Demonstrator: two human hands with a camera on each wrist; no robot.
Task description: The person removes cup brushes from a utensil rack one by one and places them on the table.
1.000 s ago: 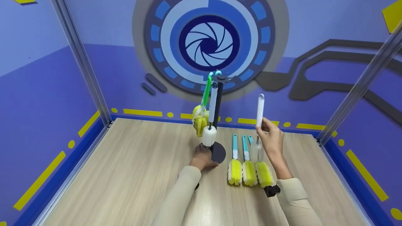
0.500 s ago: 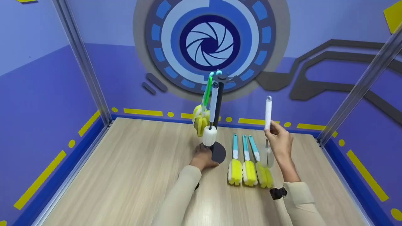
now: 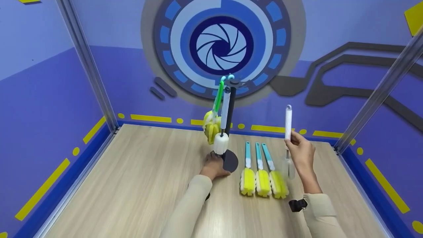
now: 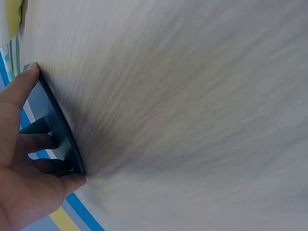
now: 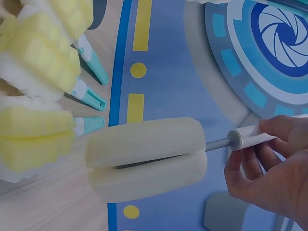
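Observation:
My right hand (image 3: 303, 155) pinches the white handle of a sponge brush (image 3: 288, 122) and holds it upright above the table. In the right wrist view the brush's pale sponge head (image 5: 149, 154) shows on a thin metal rod. My left hand (image 3: 214, 165) grips the round black base (image 3: 230, 161) of a black rack; in the left wrist view my fingertips lie on the base's edge (image 4: 62, 125). On the rack's post (image 3: 232, 109) hang a white-handled brush (image 3: 225, 109) with a white sponge and, behind it, a green-handled brush (image 3: 218, 99) and yellow sponge heads (image 3: 211, 130).
Three teal-handled brushes with yellow and white sponge heads, such as the leftmost brush (image 3: 248, 180), lie in a row on the wooden table (image 3: 138, 181), between the rack and my right hand. Blue panels (image 3: 112, 79) with metal corner posts (image 3: 376, 82) enclose the table.
My right hand has moved to the right and slightly down with the white-handled brush, uncovering the third teal handle. My left hand stays on the rack's base.

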